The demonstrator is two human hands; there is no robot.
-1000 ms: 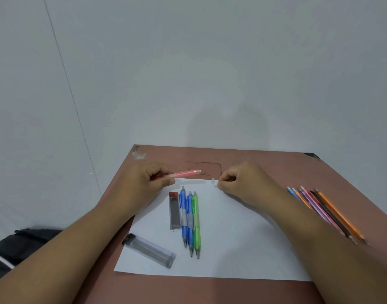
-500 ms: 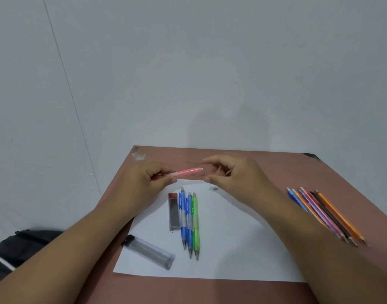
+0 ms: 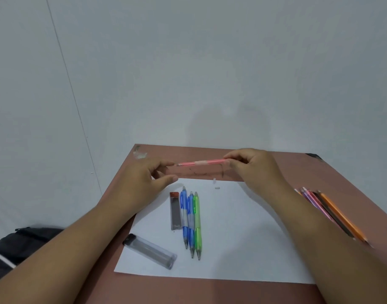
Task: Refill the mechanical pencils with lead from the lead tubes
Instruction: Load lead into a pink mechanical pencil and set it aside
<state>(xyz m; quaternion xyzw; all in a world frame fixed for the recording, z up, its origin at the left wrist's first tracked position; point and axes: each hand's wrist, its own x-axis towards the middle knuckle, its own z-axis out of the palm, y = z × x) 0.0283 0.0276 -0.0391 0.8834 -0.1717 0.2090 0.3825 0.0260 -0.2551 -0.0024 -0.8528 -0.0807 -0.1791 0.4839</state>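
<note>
Brown surface (image 3: 265,167), white wall behind. Pink pencil (image 3: 201,162) spans both hands: right hand (image 3: 249,165) pinches its end, left hand (image 3: 144,178) half-open at the tip. Light, stiff, thin plastic; grip mid-barrel. Lead brittle.

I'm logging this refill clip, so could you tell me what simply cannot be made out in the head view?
- Whether any lead sits in the pink pencil: too thin to see.
- Its rear end: hidden by the right hand fingers.
- What the two small white bits on the paper are: too small.
- Coloured pencils: partly covered by the right forearm.
- Dark bag: cut off by the left edge.
</note>
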